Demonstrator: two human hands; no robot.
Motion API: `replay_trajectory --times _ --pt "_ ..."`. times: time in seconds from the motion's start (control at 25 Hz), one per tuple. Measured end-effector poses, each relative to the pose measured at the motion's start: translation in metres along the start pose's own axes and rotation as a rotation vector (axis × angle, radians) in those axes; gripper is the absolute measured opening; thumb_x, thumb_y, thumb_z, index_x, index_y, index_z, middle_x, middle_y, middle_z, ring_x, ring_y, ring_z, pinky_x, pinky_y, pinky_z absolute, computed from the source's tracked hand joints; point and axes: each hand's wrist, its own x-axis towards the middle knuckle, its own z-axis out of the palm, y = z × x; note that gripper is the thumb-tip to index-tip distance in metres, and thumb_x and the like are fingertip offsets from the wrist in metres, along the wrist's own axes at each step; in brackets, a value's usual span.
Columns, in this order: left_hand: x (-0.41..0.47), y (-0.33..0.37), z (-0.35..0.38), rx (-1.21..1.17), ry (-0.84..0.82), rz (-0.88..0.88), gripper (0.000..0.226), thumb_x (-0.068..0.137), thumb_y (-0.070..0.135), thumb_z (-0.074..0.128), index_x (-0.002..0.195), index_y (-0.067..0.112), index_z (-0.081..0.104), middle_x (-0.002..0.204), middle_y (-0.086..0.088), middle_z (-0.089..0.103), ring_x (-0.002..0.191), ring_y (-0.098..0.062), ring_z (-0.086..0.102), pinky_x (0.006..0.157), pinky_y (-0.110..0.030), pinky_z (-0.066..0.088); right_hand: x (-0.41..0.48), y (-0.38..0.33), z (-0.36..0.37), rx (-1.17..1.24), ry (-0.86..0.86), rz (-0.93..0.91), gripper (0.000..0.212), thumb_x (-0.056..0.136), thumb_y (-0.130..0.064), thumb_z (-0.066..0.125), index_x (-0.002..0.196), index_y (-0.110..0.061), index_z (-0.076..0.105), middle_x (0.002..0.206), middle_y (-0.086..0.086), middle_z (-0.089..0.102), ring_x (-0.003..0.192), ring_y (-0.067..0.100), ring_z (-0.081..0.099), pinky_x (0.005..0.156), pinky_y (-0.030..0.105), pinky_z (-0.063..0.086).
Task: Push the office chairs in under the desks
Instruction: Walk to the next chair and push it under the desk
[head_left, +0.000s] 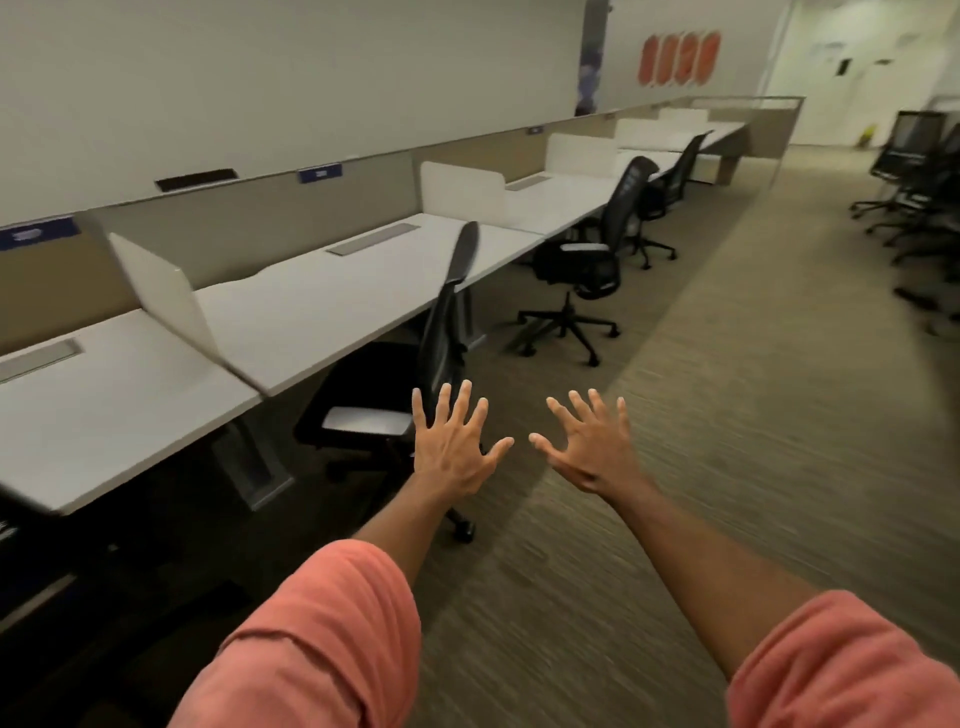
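A row of white desks (322, 306) runs along the left wall, split by white dividers. The nearest black mesh office chair (441, 332) has its seat partly under a desk, its back sticking out. My left hand (454, 441) is open, fingers spread, just in front of that chair's back; whether it touches I cannot tell. My right hand (589, 447) is open beside it over the carpet, holding nothing. A second black chair (597, 260) stands out from the desks farther along. A third chair (675, 176) sits beyond it.
Brown striped carpet (727, 415) forms a wide aisle on the right. More black chairs (914, 197) cluster at the far right. A low partition (260, 208) with blue labels backs the desks. A corridor opens at the far end.
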Motion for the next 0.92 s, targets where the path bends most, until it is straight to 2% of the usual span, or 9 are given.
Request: replay_trajectory --times 0.2,0.44,0.92 --pt "0.08 0.066 0.01 -0.035 0.006 0.148 0.081 0.091 0.074 0.015 0.156 0.027 0.015 0.165 -0.003 -0.004 0.15 -0.028 -0.009 0.111 -0.061 -0.019 0.035 0.079 -0.003 0.009 0.012 0.148 0.077 0.09 -0.074 0.023 0.155 -0.033 0.02 0.163 0.007 0.018 0.151 0.027 0.003 0.117 0.055 -0.008" --pt "0.197 0.108 0.017 -0.024 0.037 0.235 0.081 0.091 0.074 0.013 0.156 0.026 0.012 0.165 -0.004 -0.005 0.15 -0.029 -0.01 0.111 -0.062 -0.019 0.119 0.15 -0.002 -0.011 0.046 0.253 0.078 0.088 -0.076 0.022 0.154 -0.034 0.022 0.163 0.006 0.02 0.151 0.026 0.006 0.117 0.055 -0.006" --pt "0.426 0.125 0.021 0.027 0.051 0.195 0.084 0.089 0.077 0.015 0.156 0.025 0.013 0.165 -0.006 -0.004 0.15 -0.03 -0.009 0.103 -0.06 -0.03 0.336 0.237 -0.004 -0.008 0.075 0.205 0.078 0.089 -0.075 0.019 0.154 -0.033 0.022 0.162 0.007 0.021 0.151 0.026 0.007 0.118 0.056 -0.005"
